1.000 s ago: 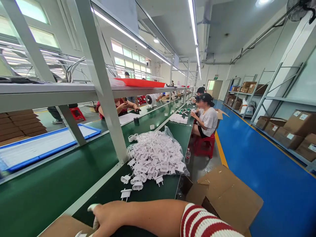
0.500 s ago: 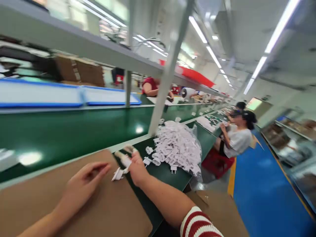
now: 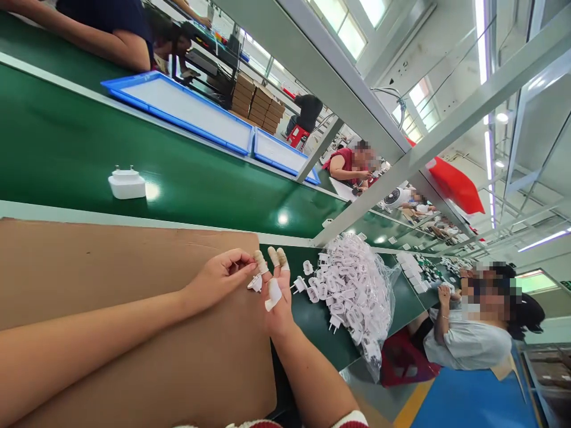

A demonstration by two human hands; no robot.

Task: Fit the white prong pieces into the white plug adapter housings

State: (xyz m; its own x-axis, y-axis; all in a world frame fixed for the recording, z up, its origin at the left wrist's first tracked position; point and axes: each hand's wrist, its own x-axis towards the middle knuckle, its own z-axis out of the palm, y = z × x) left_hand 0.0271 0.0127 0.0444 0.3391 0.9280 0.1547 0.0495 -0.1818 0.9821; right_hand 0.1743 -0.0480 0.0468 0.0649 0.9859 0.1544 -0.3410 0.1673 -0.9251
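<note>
My left hand point(image 3: 223, 274), fingertips drawn together, beside the wrapped fingertips of my spread right hand point(image 3: 280, 309). White plug piece point(image 3: 254, 283) visible between them. Heap of similar pieces point(image 3: 352, 276), clear plastic around it, on green bench point(image 3: 307, 252).

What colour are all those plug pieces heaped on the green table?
White: the heaped plug pieces show best in the head view.

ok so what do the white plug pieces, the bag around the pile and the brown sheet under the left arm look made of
White plug pieces: probably moulded plastic, given their smooth, uniform white surfaces.
Bag: likely thin, glossy plastic film, see-through with shiny creases.
Brown sheet: looks like matt cardboard, from its dull, flat brown face and slightly rough edge.
</note>
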